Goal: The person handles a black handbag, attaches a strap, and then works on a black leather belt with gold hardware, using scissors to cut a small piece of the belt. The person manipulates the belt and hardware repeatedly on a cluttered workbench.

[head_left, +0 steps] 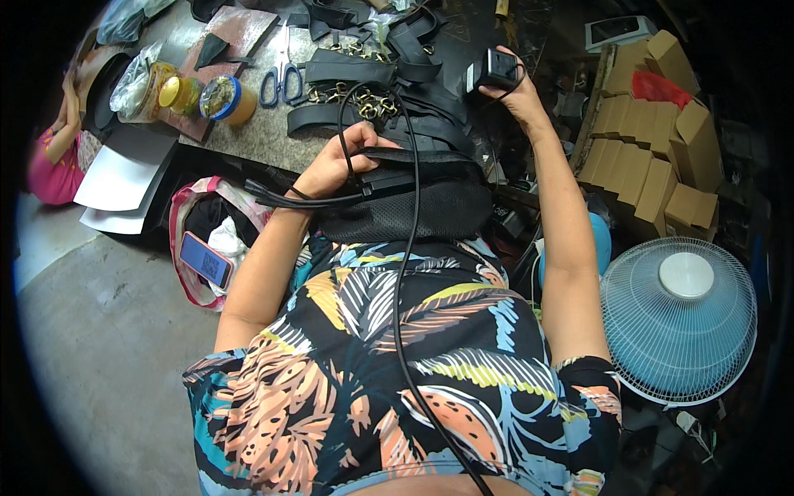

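My left hand point(337, 165) has its fingers closed on the upper edge of a black mesh pouch point(413, 211) in front of my waist. A black cable point(403, 298) loops up past that hand and runs down over my patterned shirt. Stretched out to the far right, my right hand point(519, 97) grips a small black box-shaped device point(495, 70) with a glossy end. A thin dark cord lies by its fingers. Black straps point(356, 68) with brass-coloured metal clips point(364, 101) lie on the table just beyond the pouch.
Blue-handled scissors point(282, 83) and lidded jars point(227, 99) stand on the worktable point(256, 140). At right are cardboard boxes point(637, 165) and a fan point(682, 322). A bag with a phone point(206, 259) sits at left, near white sheets point(124, 182) and another person point(59, 157).
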A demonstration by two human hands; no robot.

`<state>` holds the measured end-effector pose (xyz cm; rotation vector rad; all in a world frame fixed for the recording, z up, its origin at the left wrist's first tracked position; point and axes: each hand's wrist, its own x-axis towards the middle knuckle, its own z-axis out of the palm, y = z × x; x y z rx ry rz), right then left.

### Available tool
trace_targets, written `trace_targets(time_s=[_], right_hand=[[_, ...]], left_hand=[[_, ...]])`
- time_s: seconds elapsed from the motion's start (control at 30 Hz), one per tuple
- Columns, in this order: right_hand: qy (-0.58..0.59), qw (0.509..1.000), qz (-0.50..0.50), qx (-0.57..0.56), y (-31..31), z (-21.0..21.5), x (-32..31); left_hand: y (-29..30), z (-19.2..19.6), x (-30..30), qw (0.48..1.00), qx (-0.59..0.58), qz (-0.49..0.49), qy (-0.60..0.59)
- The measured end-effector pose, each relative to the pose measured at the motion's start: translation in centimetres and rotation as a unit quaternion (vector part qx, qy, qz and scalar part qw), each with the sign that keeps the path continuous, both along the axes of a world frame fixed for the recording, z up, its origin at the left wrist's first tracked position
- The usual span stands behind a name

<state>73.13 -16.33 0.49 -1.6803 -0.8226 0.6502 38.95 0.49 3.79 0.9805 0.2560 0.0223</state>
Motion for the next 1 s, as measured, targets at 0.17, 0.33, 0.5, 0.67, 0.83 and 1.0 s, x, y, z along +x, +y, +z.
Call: trace_targets(time_s=[0.17,0.33,0.5,0.67,0.83,1.0], right_hand=[[0.119,0.989,-0.055,0.071,-1.5,2.3,-2.1],[0.223,0.966,-0.035,0.124,-8.7,6.5,-4.7],[0.206,0.970,0.096,0.091,-11.4,8.8,-8.7],[0.214,0.969,0.119,-0.023,-10.8,7.7,-11.0],[0.178,0.979,0.085,-0.052,-10.2,6.2,-12.5],[0.164,0.982,0.071,-0.062,-9.6,5.3,-13.2]], left_hand=[[0.4,-0.1,0.0,1.000,0.016,-0.003,0.011],[0.4,-0.3,0.4,1.000,0.024,0.003,0.020],[-0.2,-0.9,1.0,1.000,0.014,0.001,0.016],[-0.7,-1.5,1.3,1.000,0.018,-0.022,0.011],[-1.0,-2.0,1.8,0.999,0.029,-0.033,0.005],[-1.2,-2.3,2.2,0.999,0.017,-0.037,-0.017]])
